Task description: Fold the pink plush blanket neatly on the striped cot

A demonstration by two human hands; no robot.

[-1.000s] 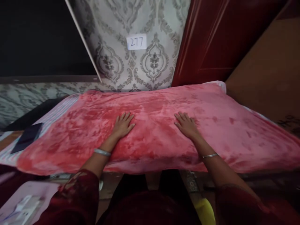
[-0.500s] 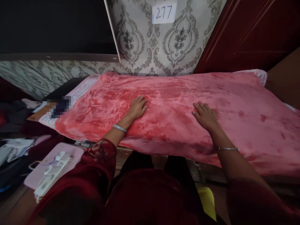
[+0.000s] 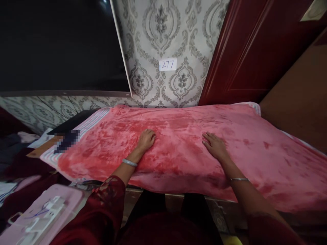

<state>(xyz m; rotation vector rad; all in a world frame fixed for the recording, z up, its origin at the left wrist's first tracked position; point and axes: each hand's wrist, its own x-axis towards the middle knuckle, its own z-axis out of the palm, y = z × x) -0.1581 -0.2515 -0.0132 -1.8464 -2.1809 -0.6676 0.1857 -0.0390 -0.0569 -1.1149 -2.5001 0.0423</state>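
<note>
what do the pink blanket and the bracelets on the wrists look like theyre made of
The pink blanket under both hands looks like plush fleece or velour: a soft sheen with darker and lighter streaks where the nap lies differently. The bracelet on the left wrist and the thinner bracelet on the right wrist look like silvery metal, given their pale glint; the exact metal can't be told.

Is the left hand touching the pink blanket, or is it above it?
Touching. In the head view the left hand lies palm down on the pink blanket.
</note>
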